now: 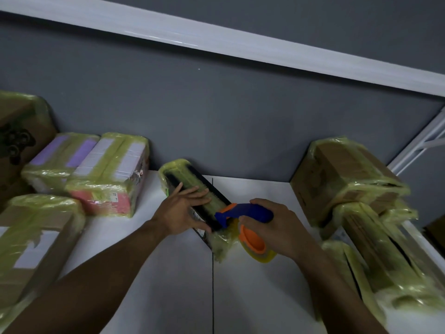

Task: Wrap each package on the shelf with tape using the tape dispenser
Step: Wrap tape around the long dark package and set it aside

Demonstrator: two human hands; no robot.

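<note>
"Where's the tape dispenser [243, 212]?"

"In the right hand [272, 222]. The fingers are curled tight round its blue handle. The orange hub with the yellowish tape roll [258, 247] hangs just under that hand. The dispenser's blue nose sits at the near end of the long black package [192, 186]."

"And the other hand?"

"The left hand [185, 208] lies flat on top of the same package. Its fingers are straight and spread, with the thumb down along the near side edge. It presses on the package rather than gripping it."

"Where does the package lie?"

"About mid-way along the white shelf [156, 285], slanting from the grey back wall [216, 104] towards the person. Yellow-green tape runs along its top and bunches at the near end, right beside the roll. The package crosses a thin dark seam [212, 273] in the shelf board."

"What else is up there?"

"Taped parcels on both sides. On the left there's a pink and white box [108, 179], with a purple box [60, 155] touching it from behind. A brown carton [31, 237] sits nearer the person. On the right a cardboard box [342, 179] stands by the wall. Long bundles [385, 256] lie in front of it, too blurred to make out."
</note>
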